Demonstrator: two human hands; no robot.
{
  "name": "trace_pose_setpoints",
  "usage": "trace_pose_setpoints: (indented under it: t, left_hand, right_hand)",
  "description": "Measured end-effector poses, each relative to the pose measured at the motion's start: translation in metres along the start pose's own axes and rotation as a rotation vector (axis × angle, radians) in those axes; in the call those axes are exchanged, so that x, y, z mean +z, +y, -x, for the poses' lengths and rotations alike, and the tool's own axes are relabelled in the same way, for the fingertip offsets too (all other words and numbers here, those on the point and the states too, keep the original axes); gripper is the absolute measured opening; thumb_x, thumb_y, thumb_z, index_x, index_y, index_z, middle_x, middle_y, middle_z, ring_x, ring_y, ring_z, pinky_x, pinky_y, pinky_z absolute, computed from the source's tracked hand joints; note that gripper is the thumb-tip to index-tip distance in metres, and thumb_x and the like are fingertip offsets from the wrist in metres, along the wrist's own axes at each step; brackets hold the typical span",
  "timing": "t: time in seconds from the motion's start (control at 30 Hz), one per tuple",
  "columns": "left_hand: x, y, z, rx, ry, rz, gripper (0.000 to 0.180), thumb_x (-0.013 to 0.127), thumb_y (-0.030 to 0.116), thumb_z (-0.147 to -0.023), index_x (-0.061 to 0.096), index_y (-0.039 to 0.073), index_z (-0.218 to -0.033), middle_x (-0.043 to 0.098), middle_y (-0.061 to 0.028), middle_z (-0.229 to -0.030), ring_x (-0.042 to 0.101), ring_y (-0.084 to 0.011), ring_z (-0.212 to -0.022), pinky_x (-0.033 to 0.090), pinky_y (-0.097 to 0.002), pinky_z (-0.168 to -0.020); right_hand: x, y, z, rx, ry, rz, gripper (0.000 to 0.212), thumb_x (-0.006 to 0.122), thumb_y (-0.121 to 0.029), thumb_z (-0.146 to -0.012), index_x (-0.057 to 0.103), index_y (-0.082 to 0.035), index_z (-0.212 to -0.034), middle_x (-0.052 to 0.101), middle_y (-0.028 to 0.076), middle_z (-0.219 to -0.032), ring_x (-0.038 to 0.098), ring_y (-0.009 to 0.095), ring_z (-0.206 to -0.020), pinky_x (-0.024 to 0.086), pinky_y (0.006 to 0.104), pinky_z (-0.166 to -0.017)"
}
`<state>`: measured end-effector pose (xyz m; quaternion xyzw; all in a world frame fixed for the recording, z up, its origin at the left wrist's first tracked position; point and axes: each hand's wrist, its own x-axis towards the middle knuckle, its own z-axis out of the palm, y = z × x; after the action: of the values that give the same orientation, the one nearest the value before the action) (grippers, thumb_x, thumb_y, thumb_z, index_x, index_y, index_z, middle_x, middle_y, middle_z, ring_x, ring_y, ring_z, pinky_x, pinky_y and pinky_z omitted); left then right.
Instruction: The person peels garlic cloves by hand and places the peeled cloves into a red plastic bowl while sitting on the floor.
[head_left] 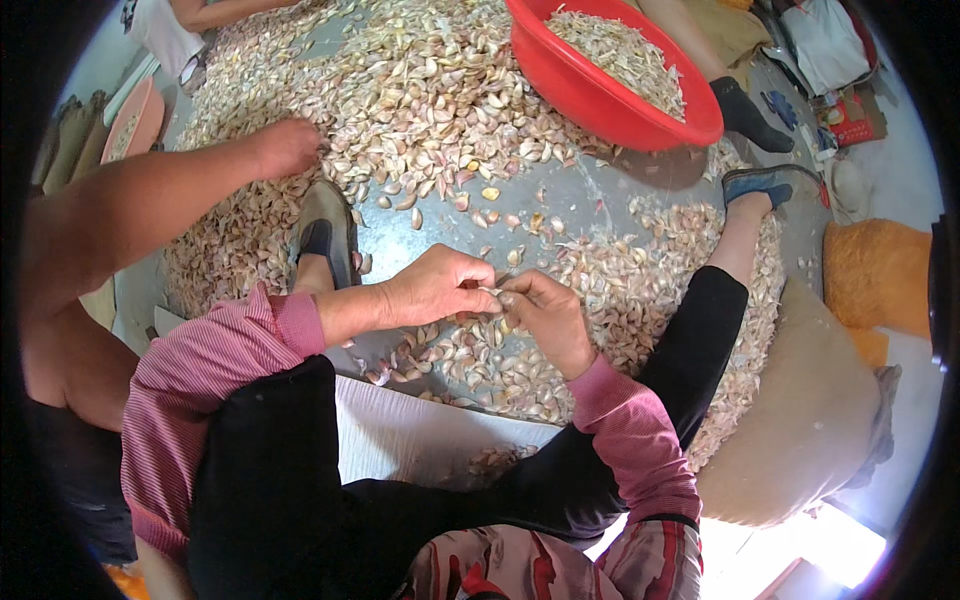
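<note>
My left hand (pixel 432 287) and my right hand (pixel 550 314) meet over the floor, fingertips pinched together. Between them shows a small pale bit of a garlic clove (pixel 490 291), mostly hidden by the fingers. Both hands are closed on it. Below and around them lie loose garlic cloves (pixel 505 372), pinkish white, with more spread to the right. A large heap of garlic cloves (pixel 420 90) covers the floor beyond my hands.
A red basin (pixel 610 105) of pale peelings or cloves stands at the far right of the heap. Another person's hand (pixel 288 148) reaches into the heap at left. A full tan sack (pixel 800 410) leans at right; a pink basin (pixel 135 120) stands far left.
</note>
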<state>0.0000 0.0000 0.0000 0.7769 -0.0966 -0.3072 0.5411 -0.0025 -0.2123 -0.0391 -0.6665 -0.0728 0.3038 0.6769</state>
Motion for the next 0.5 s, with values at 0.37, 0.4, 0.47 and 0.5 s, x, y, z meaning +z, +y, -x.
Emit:
trace_pose_setpoints:
  t: [0.37, 0.4, 0.47, 0.5]
  left_hand:
    - [0.012, 0.023, -0.012, -0.09, 0.046, 0.366, 0.016, 0.067, 0.013, -0.09, 0.06, -0.001, -0.085, 0.061, -0.0017, -0.07, 0.062, -0.0074, -0.061, 0.05, -0.0221, -0.054]
    - [0.012, 0.024, -0.011, -0.096, 0.06, 0.388, 0.017, 0.067, 0.013, -0.089, 0.059, -0.001, -0.087, 0.061, -0.0017, -0.07, 0.061, -0.0074, -0.061, 0.05, -0.0221, -0.054]
    - [0.01, 0.025, -0.009, -0.004, 0.055, 0.266, 0.02, 0.067, 0.016, -0.089, 0.055, 0.0, -0.083, 0.059, -0.0026, -0.066, 0.059, -0.0072, -0.057, 0.046, -0.0231, -0.051]
    - [0.009, 0.026, -0.007, 0.036, 0.054, 0.205, 0.022, 0.066, 0.017, -0.089, 0.053, 0.001, -0.082, 0.057, -0.003, -0.064, 0.057, -0.0071, -0.055, 0.045, -0.0237, -0.049]
  right_hand:
    - [0.001, -0.004, 0.007, 0.078, 0.031, -0.701, 0.01, 0.055, -0.013, -0.098, 0.06, -0.006, -0.093, 0.054, -0.002, -0.07, 0.041, 0.006, -0.058, 0.033, 0.0215, -0.053]
    - [0.002, -0.003, 0.005, 0.042, 0.043, -0.639, 0.01, 0.055, -0.013, -0.098, 0.06, -0.005, -0.093, 0.054, -0.002, -0.07, 0.041, 0.006, -0.057, 0.033, 0.0217, -0.052]
    - [0.002, -0.008, 0.006, 0.029, 0.091, -0.459, 0.01, 0.056, -0.013, -0.098, 0.059, -0.005, -0.093, 0.054, -0.002, -0.07, 0.04, 0.006, -0.056, 0.033, 0.0222, -0.051]
    - [0.003, -0.013, 0.006, 0.025, 0.112, -0.372, 0.01, 0.057, -0.013, -0.098, 0.059, -0.005, -0.093, 0.055, -0.002, -0.07, 0.04, 0.006, -0.055, 0.032, 0.0224, -0.051]
